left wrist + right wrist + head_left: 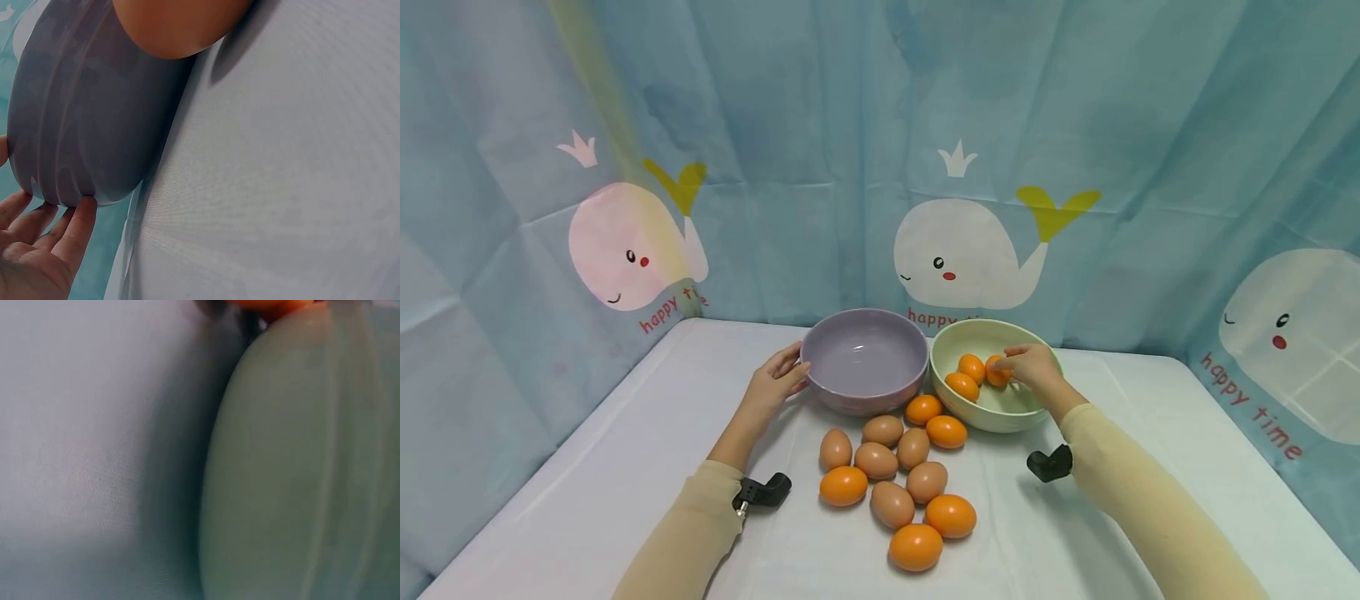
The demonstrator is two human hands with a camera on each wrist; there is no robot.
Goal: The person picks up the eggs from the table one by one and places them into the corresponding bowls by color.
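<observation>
A purple bowl (867,400) stands at the back of the table, and my left hand (772,386) touches its left side. In the left wrist view, the fingertips (85,203) rest on the bowl's outer wall with the fingers fairly straight. To its right is a light green bowl (1026,408) with several smooth orange eggs inside. My right hand (1033,367) reaches over its rim and pinches an orange egg (998,377) there. The right wrist view shows mostly the green bowl's wall (262,487); that hand is out of sight in it.
Several brown eggs (876,461) and orange eggs (916,547) lie loose on the white table (790,558) in front of the bowls. The bowls stand close together. A blue curtain (790,250) with whale prints hangs behind the table.
</observation>
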